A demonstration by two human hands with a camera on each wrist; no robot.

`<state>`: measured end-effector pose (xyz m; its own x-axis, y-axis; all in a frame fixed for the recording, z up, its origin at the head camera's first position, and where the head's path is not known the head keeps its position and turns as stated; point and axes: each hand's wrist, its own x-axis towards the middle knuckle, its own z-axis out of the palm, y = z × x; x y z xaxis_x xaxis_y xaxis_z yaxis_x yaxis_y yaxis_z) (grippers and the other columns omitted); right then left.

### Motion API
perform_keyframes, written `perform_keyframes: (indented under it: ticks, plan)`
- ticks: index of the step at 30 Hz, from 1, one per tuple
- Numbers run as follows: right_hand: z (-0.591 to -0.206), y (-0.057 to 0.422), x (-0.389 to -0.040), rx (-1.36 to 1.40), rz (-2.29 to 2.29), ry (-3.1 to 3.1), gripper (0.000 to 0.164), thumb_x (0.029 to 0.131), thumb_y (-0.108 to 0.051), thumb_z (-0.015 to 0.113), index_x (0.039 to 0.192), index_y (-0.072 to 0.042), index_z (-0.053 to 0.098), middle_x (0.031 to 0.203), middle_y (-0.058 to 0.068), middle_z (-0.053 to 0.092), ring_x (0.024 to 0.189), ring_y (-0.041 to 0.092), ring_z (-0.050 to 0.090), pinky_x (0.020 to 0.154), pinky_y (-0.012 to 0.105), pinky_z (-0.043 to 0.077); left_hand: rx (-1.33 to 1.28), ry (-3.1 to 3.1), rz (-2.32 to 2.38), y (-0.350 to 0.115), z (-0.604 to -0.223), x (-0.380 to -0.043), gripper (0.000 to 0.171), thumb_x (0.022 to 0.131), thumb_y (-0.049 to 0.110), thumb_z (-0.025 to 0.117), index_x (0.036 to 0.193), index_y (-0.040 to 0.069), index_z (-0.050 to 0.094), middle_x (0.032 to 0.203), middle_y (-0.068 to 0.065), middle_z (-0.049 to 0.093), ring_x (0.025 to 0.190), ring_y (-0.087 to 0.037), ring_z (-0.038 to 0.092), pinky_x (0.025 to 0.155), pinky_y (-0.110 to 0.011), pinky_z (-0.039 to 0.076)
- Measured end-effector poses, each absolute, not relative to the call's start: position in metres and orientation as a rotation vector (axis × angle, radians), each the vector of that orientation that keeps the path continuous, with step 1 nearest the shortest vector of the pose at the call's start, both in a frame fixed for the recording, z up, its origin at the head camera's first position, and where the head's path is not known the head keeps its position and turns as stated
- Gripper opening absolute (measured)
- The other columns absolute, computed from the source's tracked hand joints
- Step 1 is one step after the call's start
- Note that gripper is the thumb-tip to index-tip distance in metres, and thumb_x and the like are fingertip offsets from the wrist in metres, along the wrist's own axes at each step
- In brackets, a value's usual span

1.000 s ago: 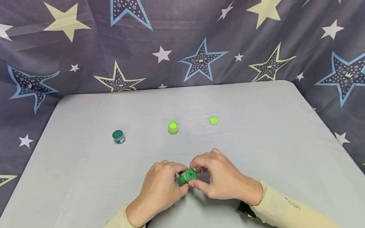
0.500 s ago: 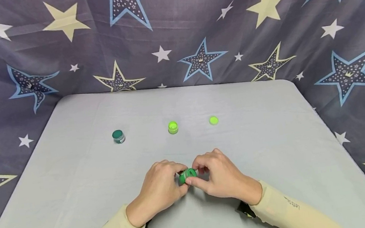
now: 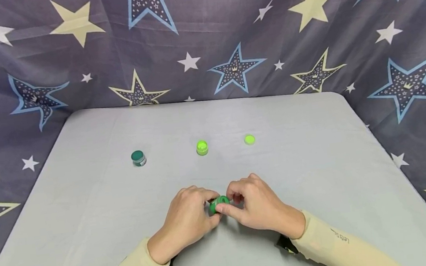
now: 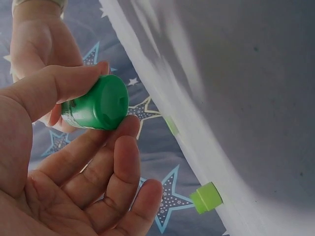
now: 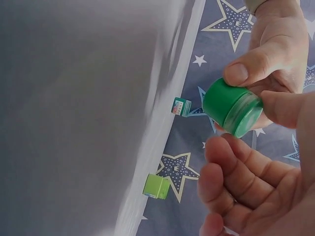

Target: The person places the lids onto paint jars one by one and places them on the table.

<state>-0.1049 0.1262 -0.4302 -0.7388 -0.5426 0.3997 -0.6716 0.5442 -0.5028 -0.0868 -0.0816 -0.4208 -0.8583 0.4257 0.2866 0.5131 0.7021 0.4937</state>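
A small green paint jar (image 3: 218,203) lies tilted between both hands, close over the table's near half. My left hand (image 3: 188,213) grips its body, the thumb on one side and the fingers on the other. My right hand (image 3: 255,203) pinches the end with the lid (image 5: 248,120). Its thumb presses the lid's near edge and the index finger curls at the far edge. In the left wrist view the smooth base of the jar (image 4: 112,103) faces the camera. A clear band shows between body and lid in the right wrist view.
A light-green jar (image 3: 202,148) without its lid stands beyond the hands, and a light-green lid (image 3: 249,139) lies to its right. Farther left is a dark teal jar (image 3: 138,158). A star-patterned curtain (image 3: 201,37) rises behind the grey-white tabletop (image 3: 299,149).
My right thumb has shifted left over the near edge of the lid, and the right fingers have turned slightly. My left hand holds the jar in the same place.
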Motion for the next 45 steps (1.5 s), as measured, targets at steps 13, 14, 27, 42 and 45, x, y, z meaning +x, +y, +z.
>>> perform_keyframes:
  ticks: [13, 14, 27, 42, 45]
  plan:
    - [-0.431, 0.1251, -0.1051, 1.011, 0.948, -2.59, 0.042, 0.089, -0.039, 0.08, 0.061, -0.023, 0.054, 0.053, -0.017, 0.04, 0.049, -0.003, 0.035, 0.061, 0.027, 0.033, -0.759, -2.778, -0.862, -0.0807, -0.421, -0.0863, 0.027, 0.069, 0.018, 0.094, 0.092, 0.017, 0.081, 0.086, 0.009, 0.075, 0.065, -0.002, 0.048, 0.07, -0.03, 0.044]
    - [-0.4308, 0.1251, -0.1051, 1.013, 0.95, -2.589, 0.042, 0.089, -0.039, 0.08, 0.061, -0.023, 0.053, 0.053, -0.018, 0.04, 0.049, -0.003, 0.035, 0.061, 0.027, 0.033, -0.759, -2.779, -0.86, -0.0807, -0.4209, -0.0863, 0.027, 0.069, 0.018, 0.094, 0.092, 0.017, 0.081, 0.086, 0.009, 0.075, 0.065, -0.002, 0.048, 0.07, -0.03, 0.044]
    - [-0.4271, 0.1294, -0.1068, 1.051, 0.984, -2.583, 0.028, 0.082, -0.038, 0.086, 0.092, -0.017, 0.071, 0.073, -0.006, 0.065, 0.063, 0.01, 0.057, 0.067, 0.029, 0.037, -0.744, -2.786, -0.86, -0.0811, -0.4191, -0.0873, 0.028, 0.068, 0.017, 0.094, 0.092, 0.017, 0.08, 0.082, 0.012, 0.072, 0.065, -0.003, 0.048, 0.07, -0.029, 0.043]
    - [-0.4268, 0.1304, -0.1064, 1.145, 0.992, -2.577, 0.025, 0.079, -0.027, 0.089, 0.093, -0.019, 0.07, 0.076, -0.007, 0.065, 0.068, 0.013, 0.06, 0.071, 0.03, 0.037, -0.746, -2.79, -0.882, -0.081, -0.4195, -0.0876, 0.027, 0.069, 0.017, 0.094, 0.093, 0.017, 0.08, 0.082, 0.012, 0.072, 0.065, -0.003, 0.048, 0.069, -0.028, 0.042]
    - [-0.4268, 0.1306, -0.1065, 1.141, 0.99, -2.578, 0.024, 0.08, -0.028, 0.088, 0.091, -0.018, 0.07, 0.076, -0.007, 0.066, 0.069, 0.013, 0.061, 0.071, 0.03, 0.038, -0.745, -2.789, -0.885, -0.0806, -0.4195, -0.0877, 0.027, 0.069, 0.016, 0.093, 0.092, 0.017, 0.08, 0.082, 0.012, 0.071, 0.065, -0.003, 0.047, 0.069, -0.028, 0.042]
